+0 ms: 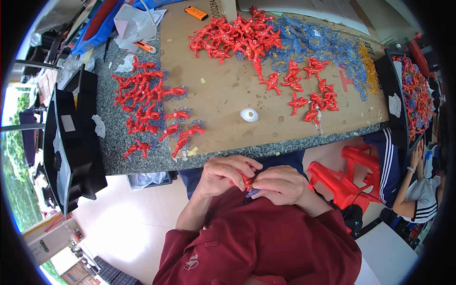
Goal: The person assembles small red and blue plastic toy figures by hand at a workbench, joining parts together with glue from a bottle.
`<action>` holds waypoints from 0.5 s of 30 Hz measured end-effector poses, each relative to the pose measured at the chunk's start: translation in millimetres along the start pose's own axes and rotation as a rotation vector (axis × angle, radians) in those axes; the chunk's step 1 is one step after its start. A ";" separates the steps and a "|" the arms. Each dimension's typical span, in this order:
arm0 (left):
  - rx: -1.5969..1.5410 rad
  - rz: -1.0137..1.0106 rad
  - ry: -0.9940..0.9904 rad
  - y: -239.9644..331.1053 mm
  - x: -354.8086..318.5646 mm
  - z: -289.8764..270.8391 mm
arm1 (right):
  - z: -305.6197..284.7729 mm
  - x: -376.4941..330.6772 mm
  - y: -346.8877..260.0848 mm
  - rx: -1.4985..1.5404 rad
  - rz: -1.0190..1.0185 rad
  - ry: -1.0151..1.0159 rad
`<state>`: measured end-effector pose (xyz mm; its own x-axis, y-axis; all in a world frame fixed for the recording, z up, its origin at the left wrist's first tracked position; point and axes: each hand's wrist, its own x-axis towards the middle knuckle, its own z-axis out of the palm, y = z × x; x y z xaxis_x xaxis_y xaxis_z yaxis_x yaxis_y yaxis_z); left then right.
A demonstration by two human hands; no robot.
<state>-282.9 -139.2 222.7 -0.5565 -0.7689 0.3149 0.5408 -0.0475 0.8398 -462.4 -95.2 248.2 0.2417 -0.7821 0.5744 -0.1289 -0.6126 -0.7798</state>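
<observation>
A person in a dark red shirt [266,237] holds a small red toy figure [247,182] in both bare hands, just off the near edge of a grey speckled worktop [114,164], on the person's side of a small round white dish [243,114]. The left hand [228,175] has its grip closed on the figure, pinching it between thumb and fingers; the right hand [281,185] has its grip closed on a blue clear piece [252,193] at the figure's lower end. The fingers hide how the two parts meet. The dish sits on a brown cardboard sheet [209,90] that covers much of the worktop. Beyond the dish is a dense heap of red figures [232,38]; past it and to the right spreads a pile of blue clear pieces [308,42], with yellow pieces [369,69] at its far right end. Right of the dish lies a looser group of red figures [298,102]. Left of it, many more red figures with blue parts [142,92] lie partly on bare stone. Well to the right of the dish, a black tray [403,124] is filled with red and blue pieces, and another person's arm [405,199] shows near it.
</observation>
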 end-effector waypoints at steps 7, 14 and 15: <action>0.208 0.106 -0.035 18.8 8.5 -0.6 | -4.4 4.1 10.6 0.066 0.028 -0.017; 1.093 0.319 0.114 40.1 -4.8 12.9 | -17.7 10.6 16.4 0.019 0.264 0.088; 1.096 0.319 0.118 39.7 -8.5 12.5 | -18.1 9.8 18.5 0.018 0.340 0.142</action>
<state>-264.5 -126.6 258.8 -0.3991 -0.7035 0.5881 -0.2257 0.6970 0.6806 -479.8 -116.3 243.9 0.0516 -0.9494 0.3098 -0.1616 -0.3140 -0.9356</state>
